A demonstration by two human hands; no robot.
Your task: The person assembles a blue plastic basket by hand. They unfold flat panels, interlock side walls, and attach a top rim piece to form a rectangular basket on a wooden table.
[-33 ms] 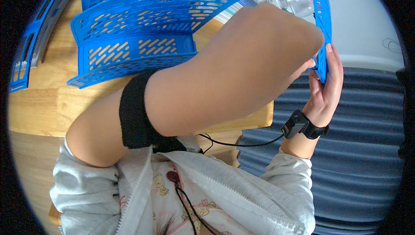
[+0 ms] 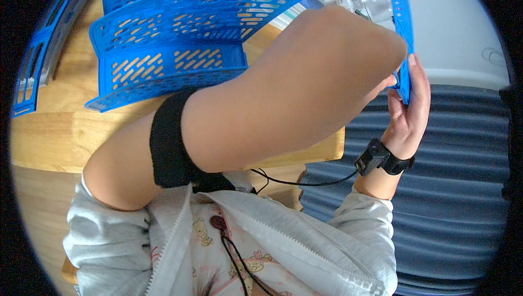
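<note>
A narrow blue slotted plastic panel [image 2: 400,10] stands nearly edge-on at the right, past the table edge. My right hand [image 2: 412,97] pinches its lower end, with fingers along the outer face and the thumb on the near side. My left hand [image 2: 327,72] reaches across from the left, its back toward me and its knuckles bent. One left fingertip presses the panel's lower end beside my right hand; the other left fingers are hidden. Left of my hands, a blue file rack [image 2: 171,59] with slotted walls and several dividers sits on the table.
Another blue slotted frame piece [image 2: 52,34] lies at the far left of the wooden table [image 2: 49,140]. Crumpled clear plastic [image 2: 370,7] shows behind my left hand. A black cable [image 2: 310,182] runs to my right wrist strap [image 2: 381,158]. Dark ribbed fabric [image 2: 457,187] fills the right side.
The panel has shifted very slightly left, its upper part most, and my right hand has moved a little with it. The rack stays where it was.
</note>
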